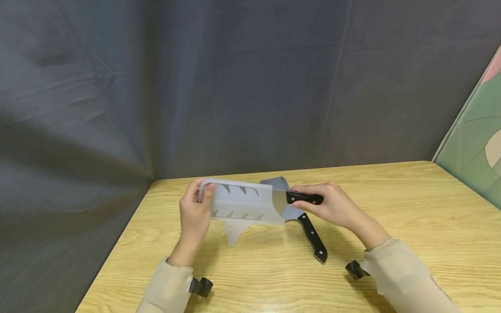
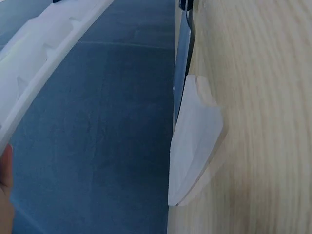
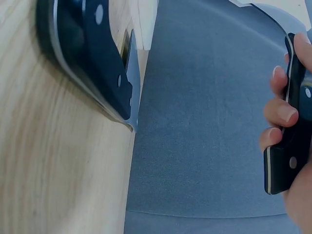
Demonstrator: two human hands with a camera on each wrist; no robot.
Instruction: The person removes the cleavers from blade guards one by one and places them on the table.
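Note:
My left hand (image 1: 194,217) grips the left end of a translucent white blade guard (image 1: 242,202), held above the table; its edge shows in the left wrist view (image 2: 44,53). My right hand (image 1: 332,204) grips the black handle (image 1: 304,198) of a cleaver whose blade (image 1: 278,201) is mostly inside that guard. The fingers (image 3: 280,112) curl round the handle (image 3: 287,146). A second cleaver lies on the wooden table (image 1: 411,226) below, its black riveted handle (image 1: 313,238) pointing toward me.
A smaller translucent guard (image 1: 233,232) lies on the table under the held one, also seen in the left wrist view (image 2: 195,141). The second cleaver's handle (image 3: 83,48) fills the right wrist view's left. Grey cloth (image 1: 235,87) hangs behind; a green panel (image 1: 477,143) stands right.

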